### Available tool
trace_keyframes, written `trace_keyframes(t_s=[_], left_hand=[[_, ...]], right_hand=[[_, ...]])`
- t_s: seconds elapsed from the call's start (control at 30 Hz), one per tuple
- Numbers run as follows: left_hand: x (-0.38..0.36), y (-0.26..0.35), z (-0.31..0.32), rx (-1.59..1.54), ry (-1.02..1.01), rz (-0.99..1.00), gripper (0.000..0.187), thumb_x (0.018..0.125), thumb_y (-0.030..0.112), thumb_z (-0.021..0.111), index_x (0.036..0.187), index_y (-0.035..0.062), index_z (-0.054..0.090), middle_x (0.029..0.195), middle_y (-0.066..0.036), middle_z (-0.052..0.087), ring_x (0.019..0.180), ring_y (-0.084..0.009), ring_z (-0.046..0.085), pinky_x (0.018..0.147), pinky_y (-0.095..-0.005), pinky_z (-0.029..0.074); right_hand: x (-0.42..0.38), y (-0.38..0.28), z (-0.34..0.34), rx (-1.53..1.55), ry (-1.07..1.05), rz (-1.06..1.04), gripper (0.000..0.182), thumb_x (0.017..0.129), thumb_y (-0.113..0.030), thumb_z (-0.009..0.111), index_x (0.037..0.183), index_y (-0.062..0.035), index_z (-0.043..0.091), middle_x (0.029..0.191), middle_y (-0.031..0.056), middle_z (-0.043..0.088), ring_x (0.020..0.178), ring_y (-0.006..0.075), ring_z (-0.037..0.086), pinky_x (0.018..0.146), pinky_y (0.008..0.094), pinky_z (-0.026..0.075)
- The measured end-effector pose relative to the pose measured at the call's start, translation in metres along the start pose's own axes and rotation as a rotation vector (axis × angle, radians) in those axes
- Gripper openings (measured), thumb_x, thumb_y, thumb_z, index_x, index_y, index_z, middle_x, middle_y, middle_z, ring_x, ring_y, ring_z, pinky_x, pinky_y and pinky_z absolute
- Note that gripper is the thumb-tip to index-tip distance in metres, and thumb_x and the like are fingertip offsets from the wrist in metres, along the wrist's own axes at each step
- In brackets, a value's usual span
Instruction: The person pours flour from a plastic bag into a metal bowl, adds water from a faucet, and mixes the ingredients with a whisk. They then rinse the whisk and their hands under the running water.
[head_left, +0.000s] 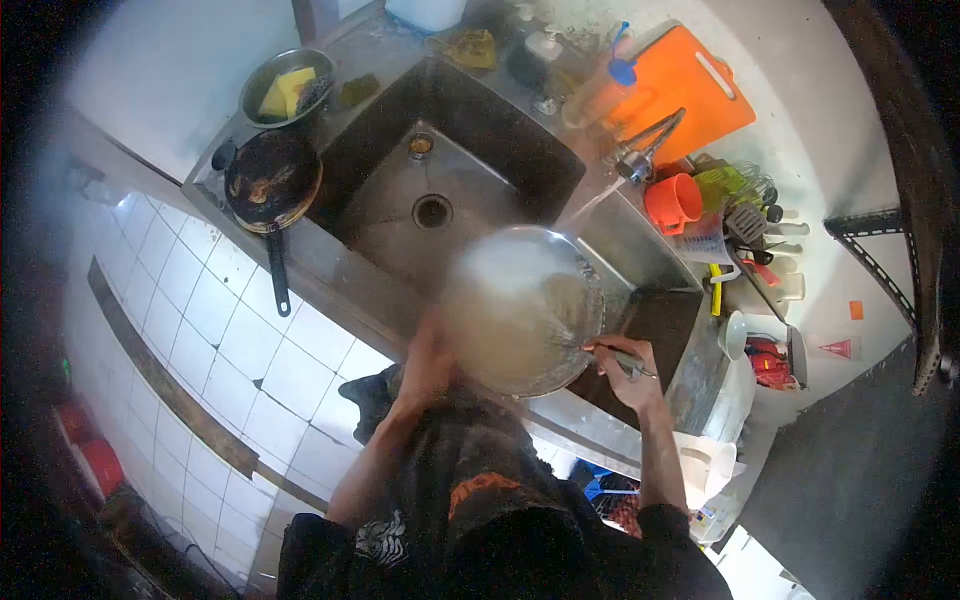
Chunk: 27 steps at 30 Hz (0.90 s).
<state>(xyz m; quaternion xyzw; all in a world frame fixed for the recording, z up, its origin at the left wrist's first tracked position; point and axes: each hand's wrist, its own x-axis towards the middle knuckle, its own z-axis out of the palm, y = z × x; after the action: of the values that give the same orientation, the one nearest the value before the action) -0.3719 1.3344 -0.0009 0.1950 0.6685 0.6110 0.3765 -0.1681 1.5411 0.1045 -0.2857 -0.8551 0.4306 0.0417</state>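
Note:
A large round metal bowl (525, 385) is held over the front edge of the sink, with cloudy, pale contents blurred in its middle. My left hand (432, 355) grips the bowl's near left rim, its fingers partly smeared. On the right side, my right hand (622, 370) is closed around the handle of a whisk (573, 340), whose wires reach into the bowl. Behind the bowl, the faucet (635, 163) points toward it, and a thin stream of water shows near the spout.
Left of the sink basin (432, 170) lie a dark frying pan (272, 185) and a pot (262, 85) with yellow sponges. At the back stand an orange cutting board (685, 90), an orange mug (675, 203) and several utensils. A small white bowl (733, 335) is at the right.

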Motion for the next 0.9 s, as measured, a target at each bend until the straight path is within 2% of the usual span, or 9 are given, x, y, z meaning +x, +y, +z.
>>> trace_keyframes(t_s=[0.07, 0.13, 0.2, 0.47, 0.67, 0.73, 0.8, 0.87, 0.9], left_hand=[[0.002, -0.007, 0.002, -0.156, -0.068, 0.005, 0.051, 0.091, 0.014, 0.049, 0.137, -0.0014, 0.031, 0.138, -0.021, 0.039, 0.130, -0.0298, 0.035, 0.107, -0.0358, 0.026], [-0.007, 0.019, 0.003, -0.079, -0.080, -0.085, 0.051, 0.092, 0.015, 0.048, 0.138, -0.0010, 0.030, 0.139, -0.020, 0.038, 0.131, -0.0292, 0.034, 0.108, -0.0355, 0.025], [-0.009, 0.021, -0.001, -0.001, -0.073, -0.173, 0.051, 0.093, 0.015, 0.047, 0.138, -0.0006, 0.029, 0.141, -0.019, 0.036, 0.131, -0.0286, 0.032, 0.108, -0.0352, 0.024], [-0.008, 0.014, 0.000, 0.161, -0.021, 0.037, 0.048, 0.093, 0.024, 0.046, 0.135, 0.0042, 0.035, 0.131, -0.021, 0.047, 0.125, -0.0333, 0.042, 0.102, -0.0397, 0.033], [-0.009, 0.011, 0.000, 0.226, 0.001, 0.023, 0.046, 0.092, 0.023, 0.047, 0.134, 0.0072, 0.036, 0.127, -0.021, 0.050, 0.120, -0.0347, 0.047, 0.100, -0.0412, 0.035], [-0.009, 0.014, -0.001, 0.263, -0.006, -0.025, 0.046, 0.092, 0.023, 0.047, 0.134, 0.0074, 0.037, 0.125, -0.021, 0.052, 0.118, -0.0355, 0.048, 0.098, -0.0418, 0.037], [-0.009, 0.013, 0.002, 0.300, -0.015, -0.074, 0.046, 0.092, 0.024, 0.047, 0.134, 0.0076, 0.037, 0.123, -0.022, 0.054, 0.115, -0.0363, 0.050, 0.097, -0.0424, 0.038], [-0.006, 0.011, 0.002, 0.289, 0.049, 0.073, 0.045, 0.092, 0.025, 0.047, 0.132, 0.0068, 0.039, 0.120, -0.023, 0.055, 0.111, -0.0389, 0.053, 0.093, -0.0437, 0.040], [-0.006, 0.011, -0.002, 0.292, 0.052, 0.071, 0.045, 0.092, 0.025, 0.047, 0.132, 0.0068, 0.039, 0.120, -0.023, 0.055, 0.111, -0.0389, 0.053, 0.093, -0.0437, 0.040]], right_hand=[[-0.015, -0.008, 0.017, 0.446, 0.175, 0.356, 0.016, 0.085, -0.009, 0.056, 0.093, -0.0007, 0.067, 0.072, 0.0054, 0.066, 0.056, 0.0086, 0.056, 0.049, 0.0224, 0.043], [-0.025, 0.012, 0.039, 0.540, 0.162, 0.451, 0.019, 0.087, -0.018, 0.055, 0.090, -0.0033, 0.066, 0.066, 0.0023, 0.061, 0.051, 0.0055, 0.050, 0.043, 0.0185, 0.035], [-0.023, 0.018, 0.074, 0.934, 0.421, 0.622, 0.027, 0.085, -0.029, 0.054, 0.092, -0.0042, 0.063, 0.060, 0.0040, 0.057, 0.044, 0.0078, 0.047, 0.038, 0.0195, 0.029], [-0.022, 0.021, 0.042, 1.331, 0.411, 0.617, 0.028, 0.085, -0.032, 0.053, 0.092, -0.0063, 0.060, 0.056, 0.0032, 0.055, 0.039, 0.0078, 0.040, 0.030, 0.0186, 0.026], [-0.006, 0.001, 0.030, 0.868, 0.538, 0.341, 0.032, 0.087, -0.028, 0.052, 0.103, -0.0007, 0.061, 0.066, 0.0038, 0.059, 0.050, 0.0068, 0.050, 0.038, 0.0177, 0.033], [0.007, 0.002, 0.041, 0.414, 0.422, 0.271, 0.028, 0.088, -0.017, 0.055, 0.110, -0.0029, 0.062, 0.071, 0.0029, 0.061, 0.055, 0.0049, 0.050, 0.046, 0.0178, 0.037], [0.010, -0.003, 0.052, 0.458, 0.369, 0.284, 0.027, 0.086, -0.008, 0.057, 0.112, -0.0054, 0.063, 0.078, 0.0031, 0.064, 0.060, 0.0046, 0.051, 0.054, 0.0181, 0.041], [0.014, -0.010, 0.052, 0.214, 0.092, 0.064, 0.025, 0.085, -0.008, 0.059, 0.109, -0.0025, 0.064, 0.084, 0.0050, 0.066, 0.067, 0.0082, 0.057, 0.062, 0.0210, 0.047], [0.011, -0.017, 0.043, 0.312, 0.028, 0.240, 0.023, 0.084, -0.007, 0.060, 0.105, 0.0001, 0.065, 0.090, 0.0079, 0.068, 0.077, 0.0124, 0.062, 0.072, 0.0240, 0.049]])
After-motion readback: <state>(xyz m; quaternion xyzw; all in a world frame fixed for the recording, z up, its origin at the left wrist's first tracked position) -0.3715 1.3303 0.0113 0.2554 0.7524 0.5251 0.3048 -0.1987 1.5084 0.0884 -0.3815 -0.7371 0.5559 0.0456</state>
